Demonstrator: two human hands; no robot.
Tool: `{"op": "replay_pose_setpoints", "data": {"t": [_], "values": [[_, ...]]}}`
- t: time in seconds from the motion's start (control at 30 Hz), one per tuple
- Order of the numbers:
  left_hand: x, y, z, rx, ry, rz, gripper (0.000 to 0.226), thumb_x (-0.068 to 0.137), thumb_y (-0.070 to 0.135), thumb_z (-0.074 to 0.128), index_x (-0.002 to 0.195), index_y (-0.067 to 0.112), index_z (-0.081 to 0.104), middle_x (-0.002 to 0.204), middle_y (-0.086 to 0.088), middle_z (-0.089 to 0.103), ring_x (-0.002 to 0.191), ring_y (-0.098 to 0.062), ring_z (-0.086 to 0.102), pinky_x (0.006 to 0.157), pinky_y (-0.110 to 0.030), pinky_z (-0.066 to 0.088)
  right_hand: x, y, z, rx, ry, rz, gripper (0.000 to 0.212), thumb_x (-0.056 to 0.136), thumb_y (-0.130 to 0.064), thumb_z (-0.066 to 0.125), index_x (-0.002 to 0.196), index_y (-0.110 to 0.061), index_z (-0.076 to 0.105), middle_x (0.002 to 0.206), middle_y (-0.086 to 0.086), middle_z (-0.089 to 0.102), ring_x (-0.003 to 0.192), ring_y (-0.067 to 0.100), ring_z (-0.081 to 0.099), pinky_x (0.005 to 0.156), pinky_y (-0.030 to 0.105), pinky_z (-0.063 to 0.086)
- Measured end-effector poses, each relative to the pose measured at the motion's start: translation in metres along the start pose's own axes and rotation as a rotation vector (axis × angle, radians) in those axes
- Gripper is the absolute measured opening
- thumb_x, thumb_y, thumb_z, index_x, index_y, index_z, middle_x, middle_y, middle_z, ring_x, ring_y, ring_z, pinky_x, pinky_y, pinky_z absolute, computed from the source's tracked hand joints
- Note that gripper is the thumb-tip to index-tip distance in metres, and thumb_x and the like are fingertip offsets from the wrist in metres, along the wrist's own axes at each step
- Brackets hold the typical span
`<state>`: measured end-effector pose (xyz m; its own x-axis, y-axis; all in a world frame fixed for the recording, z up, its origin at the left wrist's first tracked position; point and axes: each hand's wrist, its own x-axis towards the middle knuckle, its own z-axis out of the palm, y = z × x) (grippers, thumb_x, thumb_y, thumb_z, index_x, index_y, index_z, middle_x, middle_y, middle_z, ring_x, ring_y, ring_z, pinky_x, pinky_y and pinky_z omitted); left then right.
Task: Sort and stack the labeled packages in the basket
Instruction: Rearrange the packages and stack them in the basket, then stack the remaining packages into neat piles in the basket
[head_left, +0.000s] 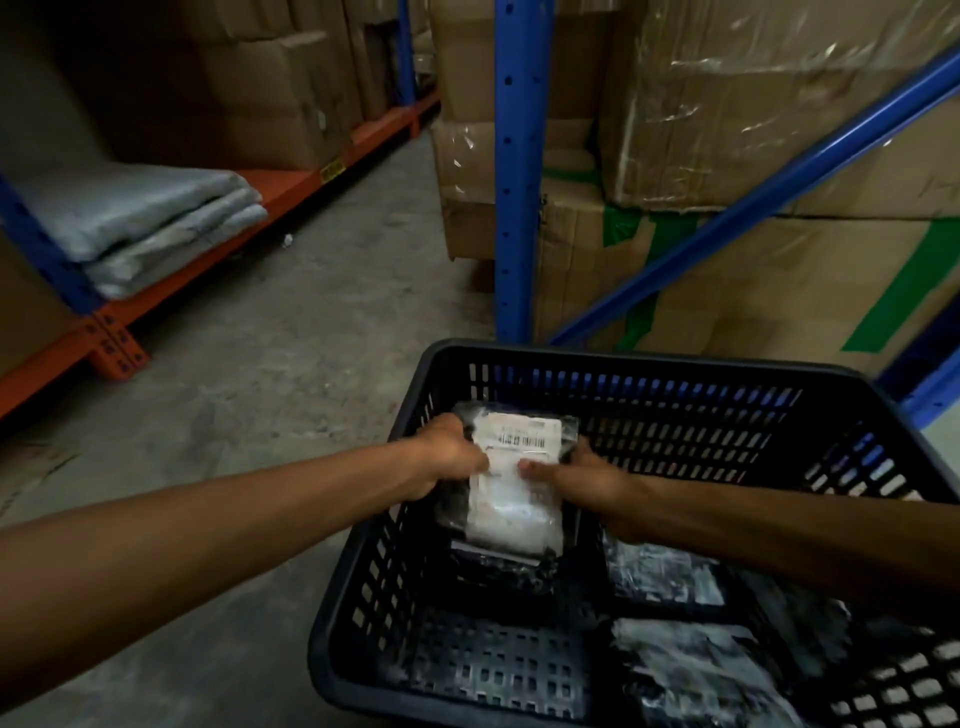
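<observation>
The left hand (451, 453) closes on the left edge of a labeled package (514, 478), thumb pressed onto its white label, while the right hand (582, 480) clamps the opposite edge, thumb likewise laid on top. Between the two hands the package is held tilted, its barcode end raised toward the far wall of a black slotted basket (597, 358), inside the basket's left half. Both bare forearms reach in over the near rim, the left from the lower left, the right from the lower right.

At far left, folded grey bags (156, 228) lie stacked on an orange shelf beam (218, 270) of a blue-and-orange rack, with brown cartons (270, 93) stored behind them. A bare concrete floor (291, 332) runs between that rack and the basket.

Directly under the held package, a short stack of dark plastic-wrapped packages (498, 564) rests on the basket floor, touching or nearly touching the package's lower edge; which one cannot be told. To the right of the stack, more glossy wrapped packages (691, 654) lie loose and overlapping across the basket's right half, partly under the right forearm. Their labels are too blurred to read.

Behind the basket, a blue upright post (514, 171) and a slanted blue brace (779, 187) front tall cartons wrapped in clear film (779, 88), some marked with green tape (904, 306).
</observation>
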<state>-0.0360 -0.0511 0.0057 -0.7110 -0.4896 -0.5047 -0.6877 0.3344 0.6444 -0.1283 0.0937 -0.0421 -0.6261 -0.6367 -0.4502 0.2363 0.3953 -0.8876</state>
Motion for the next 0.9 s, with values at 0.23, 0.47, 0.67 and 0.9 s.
{"op": "replay_pose_setpoints", "data": {"t": [0.23,0.47,0.67,0.9], "values": [[0.013,0.004,0.019,0.510,-0.053,-0.004,0.076,0.094,0.023,0.057,0.159,0.007,0.022,0.164,-0.017,0.026,0.148,-0.031,0.035,0.117,-0.032,0.037,0.024,0.017,-0.022,-0.198,-0.127,0.169,0.082,0.093,-0.061,0.047,0.156,-0.019,0.015,0.157,0.003,0.034,0.105,0.008,0.057,0.085,0.017,0.051],[-0.008,0.014,0.073,0.676,-0.002,0.625,0.080,0.091,0.022,0.053,0.161,0.010,0.016,0.170,-0.012,0.005,0.158,-0.026,0.006,0.128,-0.033,0.011,0.000,0.031,-0.109,-1.151,0.060,-0.146,0.058,0.095,-0.024,0.048,0.151,-0.014,0.034,0.143,0.017,0.055,0.125,0.033,0.055,0.100,0.038,0.048],[0.012,0.020,0.180,1.101,-0.339,0.596,0.097,0.090,0.019,0.058,0.158,-0.007,-0.006,0.166,-0.026,-0.013,0.155,-0.039,-0.013,0.128,-0.043,0.002,-0.022,0.107,-0.150,-1.756,-0.234,-0.089,0.073,0.096,-0.022,0.045,0.156,-0.004,0.008,0.164,0.022,0.012,0.151,0.034,0.017,0.120,0.047,0.019],[0.047,0.002,0.223,1.258,-0.151,0.547,0.072,0.105,0.018,0.027,0.153,-0.010,-0.018,0.161,-0.029,-0.026,0.150,-0.045,-0.024,0.125,-0.051,-0.006,-0.021,0.141,-0.133,-1.793,-0.092,-0.101,0.061,0.105,-0.021,0.019,0.150,0.009,-0.011,0.161,0.031,-0.010,0.149,0.046,-0.010,0.120,0.052,0.000]]}}
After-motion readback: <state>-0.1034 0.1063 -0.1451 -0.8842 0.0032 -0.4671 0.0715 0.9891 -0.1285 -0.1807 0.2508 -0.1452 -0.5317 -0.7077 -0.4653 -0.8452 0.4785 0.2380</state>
